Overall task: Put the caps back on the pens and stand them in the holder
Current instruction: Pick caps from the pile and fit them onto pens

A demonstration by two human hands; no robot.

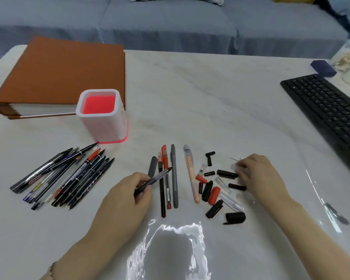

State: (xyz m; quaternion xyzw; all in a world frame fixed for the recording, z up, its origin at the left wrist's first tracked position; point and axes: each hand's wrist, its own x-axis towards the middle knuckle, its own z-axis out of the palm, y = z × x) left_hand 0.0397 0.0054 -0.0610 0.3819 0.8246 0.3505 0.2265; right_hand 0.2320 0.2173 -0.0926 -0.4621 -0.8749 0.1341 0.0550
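Left hand [127,190] curled round a grey translucent plastic pen [156,177], its bare black tip pointing up-right toward the caps. It is held angled, likely so a cap can go straight on. Right hand [259,174] fingertips pinch what looks like a clear plastic cap [235,166]; blurred, not certain. Just beside it, loose caps [214,196] scattered on the white marble table [210,98]: about nine black, two red, three clear, probably kept on that side for easy picking. Between the hands a row of pens [174,178] lies side by side: five countable, maybe a sixth. Far left a heap of pens [69,174], a dozen-plus; overlap blocks an exact count. White square holder with red inside [101,128] stands upright behind the heap, no pens in it. Step judged: capping the held pen.
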